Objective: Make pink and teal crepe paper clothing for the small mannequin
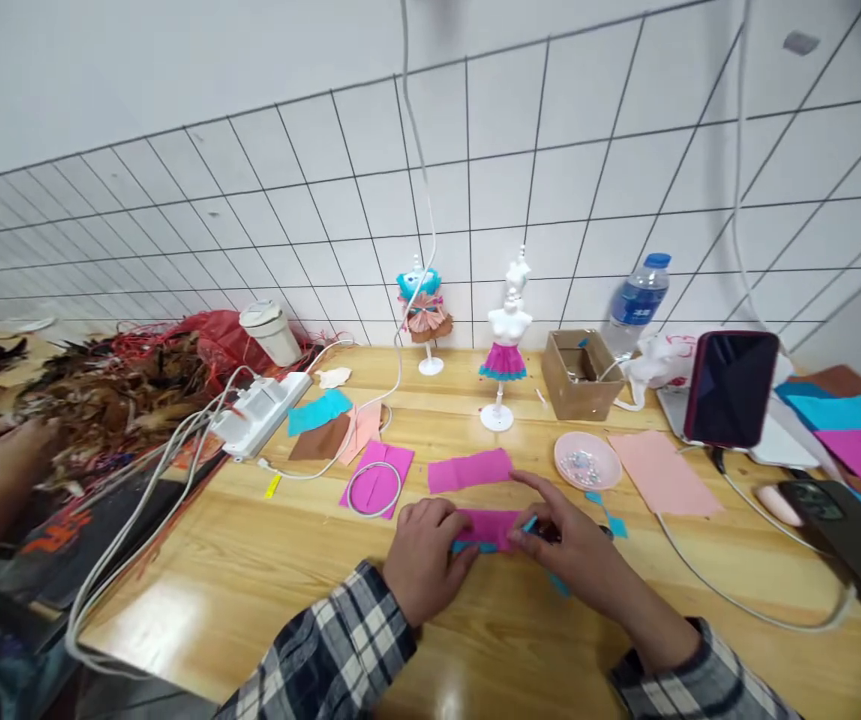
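Observation:
A magenta crepe-like strip [484, 524] lies low over the table, with a blue strip [475, 547] along its near edge. My left hand [424, 556] presses and pinches the left end of both strips between thumb and fingers. At the right end, the thumb and a finger of my right hand [576, 545] close on the magenta strip, where a bit of blue shows. Its index finger stretches out toward a second magenta strip [469, 471] lying behind. A small dark object [607, 532] peeks out beside the right hand; most of it is hidden.
Behind stand a dress form in a magenta skirt [503, 361], a dressed form [424, 312], a cardboard box [578, 385] and a water bottle [637, 300]. A pink dish [587, 460] holds beads. Cables cross the table near a power strip [261, 412]. Another person's hand [21, 450] is at left.

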Tool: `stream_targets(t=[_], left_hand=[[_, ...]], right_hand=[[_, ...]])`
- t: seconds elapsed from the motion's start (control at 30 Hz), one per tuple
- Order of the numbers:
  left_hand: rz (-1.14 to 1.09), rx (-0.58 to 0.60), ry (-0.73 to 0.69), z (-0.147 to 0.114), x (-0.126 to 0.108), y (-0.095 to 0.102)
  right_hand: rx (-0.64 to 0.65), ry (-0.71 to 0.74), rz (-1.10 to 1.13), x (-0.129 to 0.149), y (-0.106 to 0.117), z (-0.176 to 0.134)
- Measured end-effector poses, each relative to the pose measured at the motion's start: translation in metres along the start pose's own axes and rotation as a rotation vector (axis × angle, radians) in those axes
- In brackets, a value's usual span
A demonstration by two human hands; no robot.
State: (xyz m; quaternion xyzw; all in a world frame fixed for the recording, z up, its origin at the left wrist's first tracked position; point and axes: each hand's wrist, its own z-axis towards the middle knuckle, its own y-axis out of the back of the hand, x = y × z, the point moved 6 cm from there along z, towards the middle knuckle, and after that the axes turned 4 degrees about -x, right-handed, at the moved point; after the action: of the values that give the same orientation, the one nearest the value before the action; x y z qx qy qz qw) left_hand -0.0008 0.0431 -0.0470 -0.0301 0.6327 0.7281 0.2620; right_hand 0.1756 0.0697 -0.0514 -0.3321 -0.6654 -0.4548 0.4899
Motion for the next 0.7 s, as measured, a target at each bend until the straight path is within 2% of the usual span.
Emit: stream_targets(t=[0.2,0.33,0.4,0.53,0.7], left_hand=[[0.015,-0.004,-0.016,-0.002,0.003,0.003],[-0.021,-0.009,-0.059,0.002,0.004,0.009],[-0.061,0.037,-0.1,0.007,0.002,0.008],[-0.097,0.112,-0.108,0.017,-0.003,-0.001],[-0.122,0.104,-0.052,0.021,-0.001,-0.013]], right_hand=[[0.004,0.006,0.032,-0.006,-0.003,-0.005],[-0.108,0.011,-0.012,0.001,0.017,-0.011],[-0.117,0.009,0.002,0.007,0.029,-0.014],[0.057,-0.071,0.099,0.013,0.029,-0.017],[0.274,0.062,-0.075,0.024,0.0,-0.01]])
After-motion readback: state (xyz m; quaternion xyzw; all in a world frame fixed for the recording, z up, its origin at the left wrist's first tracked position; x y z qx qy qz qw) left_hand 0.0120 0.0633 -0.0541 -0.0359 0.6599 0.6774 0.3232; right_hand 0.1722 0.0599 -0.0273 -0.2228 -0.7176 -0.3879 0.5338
